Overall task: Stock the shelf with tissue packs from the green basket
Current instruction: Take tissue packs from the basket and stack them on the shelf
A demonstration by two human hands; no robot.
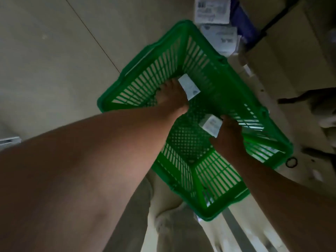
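A green plastic basket (203, 208) with slotted walls stands on the pale floor below me. Both my arms reach down into it. My left hand (171, 96) is at the far end of the basket, fingers closed on a small white tissue pack (189, 87). My right hand (230, 135) is near the right wall and grips a second white tissue pack (211, 125). The rest of the basket floor shows bare green mesh. The shelf is not clearly in view.
Several white tissue packs (211, 10) lie stacked beyond the basket's far corner beside a dark blue object (244, 20). Cardboard boxes (291, 48) stand at the right. A small black ring (291, 162) lies on the floor right of the basket. My legs are below.
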